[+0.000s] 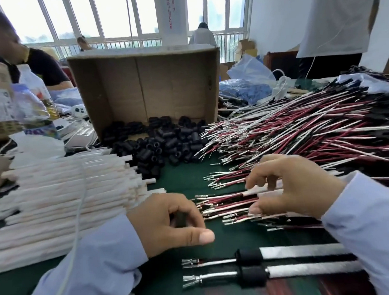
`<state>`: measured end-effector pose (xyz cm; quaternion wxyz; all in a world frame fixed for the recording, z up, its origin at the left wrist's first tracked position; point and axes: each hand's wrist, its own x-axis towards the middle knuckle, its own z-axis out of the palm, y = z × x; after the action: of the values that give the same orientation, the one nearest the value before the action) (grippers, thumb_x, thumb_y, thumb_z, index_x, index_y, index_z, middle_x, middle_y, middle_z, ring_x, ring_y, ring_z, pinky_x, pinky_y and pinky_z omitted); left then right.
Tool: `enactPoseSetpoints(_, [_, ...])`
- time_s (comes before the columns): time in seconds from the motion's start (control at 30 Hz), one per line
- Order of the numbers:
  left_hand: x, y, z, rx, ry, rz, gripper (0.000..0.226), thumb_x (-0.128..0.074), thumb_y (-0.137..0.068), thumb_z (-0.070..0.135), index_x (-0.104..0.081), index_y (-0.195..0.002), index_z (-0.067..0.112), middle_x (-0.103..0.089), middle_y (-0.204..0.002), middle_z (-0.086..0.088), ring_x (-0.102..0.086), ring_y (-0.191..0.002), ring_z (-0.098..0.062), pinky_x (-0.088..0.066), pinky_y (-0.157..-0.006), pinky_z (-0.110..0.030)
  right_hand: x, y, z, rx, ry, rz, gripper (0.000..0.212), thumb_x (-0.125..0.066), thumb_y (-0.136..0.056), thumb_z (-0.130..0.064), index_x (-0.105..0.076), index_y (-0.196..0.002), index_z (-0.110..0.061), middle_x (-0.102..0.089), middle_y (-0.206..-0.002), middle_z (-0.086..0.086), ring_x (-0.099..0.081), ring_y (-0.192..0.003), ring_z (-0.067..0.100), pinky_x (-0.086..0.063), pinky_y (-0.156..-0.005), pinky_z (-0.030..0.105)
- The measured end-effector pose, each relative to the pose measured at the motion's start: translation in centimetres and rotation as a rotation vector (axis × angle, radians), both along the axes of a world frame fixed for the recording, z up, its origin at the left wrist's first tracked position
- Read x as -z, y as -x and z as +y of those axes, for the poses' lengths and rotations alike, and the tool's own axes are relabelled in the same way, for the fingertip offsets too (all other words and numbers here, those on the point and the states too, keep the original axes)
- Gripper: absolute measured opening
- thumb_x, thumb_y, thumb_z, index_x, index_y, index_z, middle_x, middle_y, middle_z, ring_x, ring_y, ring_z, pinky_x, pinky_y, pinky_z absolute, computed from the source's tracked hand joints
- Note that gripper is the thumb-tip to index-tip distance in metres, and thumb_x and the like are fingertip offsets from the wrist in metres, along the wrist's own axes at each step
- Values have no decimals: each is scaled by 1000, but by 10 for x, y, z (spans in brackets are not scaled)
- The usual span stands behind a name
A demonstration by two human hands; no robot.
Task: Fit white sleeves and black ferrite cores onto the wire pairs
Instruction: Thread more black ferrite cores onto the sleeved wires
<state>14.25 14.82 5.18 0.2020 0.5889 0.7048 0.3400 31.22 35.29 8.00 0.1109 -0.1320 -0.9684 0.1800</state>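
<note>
My left hand point(170, 222) is closed around a black ferrite core point(181, 219) just above the green mat. My right hand point(289, 185) hovers over a small bunch of red and white wire pairs point(227, 204), fingers curled and apart, thumb and fingertips close to the wires but gripping nothing that I can see. White sleeves point(64, 202) lie stacked at the left. Loose black cores point(162, 144) spill from the cardboard box. Two finished assemblies point(272, 264) with core and sleeve lie at the front.
A cardboard box point(146, 87) lies on its side at the back centre. A large heap of wire pairs point(311, 129) fills the right. Bottles and bags point(31, 103) stand at the left. Other people sit and stand behind. A thin white cable point(78, 215) crosses the sleeves.
</note>
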Motion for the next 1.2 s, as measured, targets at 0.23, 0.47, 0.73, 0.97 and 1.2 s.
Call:
enactPoseSetpoints(0.23, [-8, 3, 7, -304, -42, -472, 28, -59, -89, 4, -68, -68, 20, -64, -68, 2, -48, -48, -1, -40, -44, -14, 10, 0, 8, -11, -22, -113, 7, -75, -78, -31, -69, -74, -30, -61, -81, -10, -56, -79, 2, -47, -77, 29])
enactPoseSetpoints(0.47, [-4, -3, 16, -362, -114, -1266, 41, -26, -86, -23, -53, -75, 5, -69, -69, -15, -69, -62, -19, -57, -53, -23, 10, 5, 7, 45, 402, 327, 12, -49, -95, -22, -49, -84, -16, -64, -56, 4, -58, -50, 11, -42, -50, 15])
enactPoseSetpoints(0.73, [2, -15, 25, -238, -49, -1039, 34, -68, -51, 43, -66, -65, 12, -60, -56, -2, -35, -30, 1, -28, -28, -8, 2, 7, 0, -42, 357, 301, 45, -48, -84, -54, -71, -79, -15, -46, -49, -7, -44, -47, 6, -40, -50, 19])
enactPoseSetpoints(0.97, [4, -16, 30, -281, -182, -1123, 27, -58, -68, 32, -78, -71, 14, -63, -63, 6, -52, -50, 0, -42, -41, -10, 0, 2, -17, -82, 6, 229, 43, -43, -80, -53, -70, -109, -35, -53, -68, -9, -51, -74, 11, -45, -68, 39])
enactPoseSetpoints(1.2, [0, -32, 38, -349, -3, -537, 43, -41, -90, 57, -55, -73, 21, -44, -64, 8, -39, -53, -6, -31, -48, -17, 14, 15, -41, -247, -96, 324, 28, -60, -84, -34, -74, -103, -21, -52, -63, -13, -47, -62, 4, -39, -59, 21])
